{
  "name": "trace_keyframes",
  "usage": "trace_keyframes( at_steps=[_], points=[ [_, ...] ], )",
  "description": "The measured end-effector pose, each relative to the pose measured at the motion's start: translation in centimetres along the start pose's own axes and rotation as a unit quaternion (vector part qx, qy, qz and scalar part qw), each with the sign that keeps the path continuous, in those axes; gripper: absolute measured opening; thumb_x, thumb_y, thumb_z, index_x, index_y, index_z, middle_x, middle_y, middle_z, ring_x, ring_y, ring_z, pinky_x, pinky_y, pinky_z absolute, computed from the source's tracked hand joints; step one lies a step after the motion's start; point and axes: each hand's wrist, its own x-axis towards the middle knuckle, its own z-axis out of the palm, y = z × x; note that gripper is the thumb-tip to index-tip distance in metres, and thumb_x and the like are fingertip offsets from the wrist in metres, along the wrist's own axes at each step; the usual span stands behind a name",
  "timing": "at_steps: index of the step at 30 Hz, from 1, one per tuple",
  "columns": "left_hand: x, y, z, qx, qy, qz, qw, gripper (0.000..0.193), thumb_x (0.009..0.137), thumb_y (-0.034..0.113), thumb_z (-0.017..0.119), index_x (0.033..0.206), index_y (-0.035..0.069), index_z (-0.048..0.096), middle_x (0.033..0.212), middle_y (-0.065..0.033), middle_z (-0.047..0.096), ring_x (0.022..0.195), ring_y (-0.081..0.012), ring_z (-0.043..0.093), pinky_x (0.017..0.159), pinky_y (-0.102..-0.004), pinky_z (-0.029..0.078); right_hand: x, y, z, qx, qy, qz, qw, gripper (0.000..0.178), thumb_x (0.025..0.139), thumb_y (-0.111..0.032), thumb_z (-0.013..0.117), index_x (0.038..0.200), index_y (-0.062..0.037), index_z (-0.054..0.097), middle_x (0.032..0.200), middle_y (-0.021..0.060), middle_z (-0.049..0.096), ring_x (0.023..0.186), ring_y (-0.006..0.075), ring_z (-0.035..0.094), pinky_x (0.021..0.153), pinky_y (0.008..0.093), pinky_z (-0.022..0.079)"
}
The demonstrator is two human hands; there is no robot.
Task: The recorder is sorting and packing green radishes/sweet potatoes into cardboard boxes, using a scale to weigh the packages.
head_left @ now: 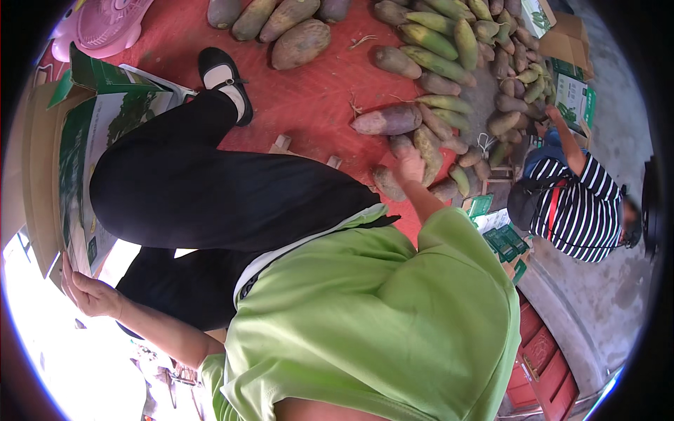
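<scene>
My left hand (93, 293) is at the lower edge of a green-and-white printed cardboard box (105, 133), its fingers and thumb on the edge. The box stands at the left with its flaps up, beside my bent leg. On the far side of my body, my right hand (408, 167) is down among large oblong gourds, with its fingers closed round the end of a brownish gourd (401, 145). A purplish-brown gourd (387, 121) lies just beyond that hand, and a mottled yellow-brown gourd (428, 153) is right beside it. My right fingertips are partly hidden.
Several more gourds (300, 44) lie on the red floor (302, 98), and a large green and brown pile (449, 49) stretches to the right. A pink fan (102, 24) stands far left. At right, a person in a striped top (579, 210) is near green boxes (502, 242).
</scene>
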Motion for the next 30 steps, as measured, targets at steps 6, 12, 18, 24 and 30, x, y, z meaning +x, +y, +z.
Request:
trace_keyframes(
  at_steps=[6,12,18,24,30],
  points=[
    [0.4,1.1,0.1,0.003,-0.004,-0.006,1.000,0.045,0.101,0.032,0.035,0.104,0.000,0.067,0.100,-0.0083,0.068,0.093,-0.0249,0.063,0.083,-0.0362,0.051,2.7,3.4,-4.1,-0.002,0.042,0.178,0.983,0.051,0.075,-0.027,0.069,0.120,-0.0171,0.047,0.122,0.0049,0.048,0.119,0.0246,0.045,0.096,0.0490,0.038],
    [-0.2,1.4,-0.1,-0.036,-0.021,-0.033,0.999,0.037,0.100,0.024,0.041,0.103,-0.003,0.066,0.100,-0.0129,0.067,0.091,-0.0266,0.062,0.082,-0.0359,0.048,4.0,3.4,-4.6,-0.014,-0.030,0.181,0.983,0.060,0.074,-0.027,0.070,0.127,-0.0186,0.043,0.128,0.0057,0.046,0.125,0.0253,0.041,0.093,0.0504,0.041],
    [0.2,2.2,-0.4,-0.041,-0.005,-0.056,0.998,0.033,0.098,0.021,0.045,0.101,-0.004,0.066,0.099,-0.0126,0.067,0.092,-0.0258,0.063,0.083,-0.0346,0.048,6.2,3.6,-3.5,0.005,-0.063,0.217,0.974,0.057,0.074,-0.025,0.070,0.123,-0.0164,0.043,0.129,0.0061,0.049,0.122,0.0255,0.046,0.092,0.0489,0.043],
    [-0.2,2.1,-0.3,-0.061,-0.019,-0.083,0.994,0.024,0.093,0.014,0.050,0.100,-0.003,0.066,0.097,-0.0136,0.066,0.090,-0.0253,0.062,0.081,-0.0328,0.048,6.1,3.6,-2.2,-0.034,-0.046,0.190,0.980,0.055,0.078,-0.034,0.066,0.127,-0.0191,0.045,0.126,0.0058,0.050,0.123,0.0255,0.044,0.092,0.0489,0.043],
    [0.7,3.7,-0.8,-0.065,-0.027,-0.118,0.990,0.017,0.084,0.009,0.061,0.097,-0.001,0.067,0.090,-0.0135,0.063,0.083,-0.0267,0.060,0.079,-0.0340,0.047,5.1,3.6,-3.6,-0.042,-0.059,0.115,0.991,0.067,0.070,-0.032,0.074,0.128,-0.0188,0.045,0.123,0.0124,0.051,0.117,0.0316,0.048,0.094,0.0477,0.044]
  ],
)
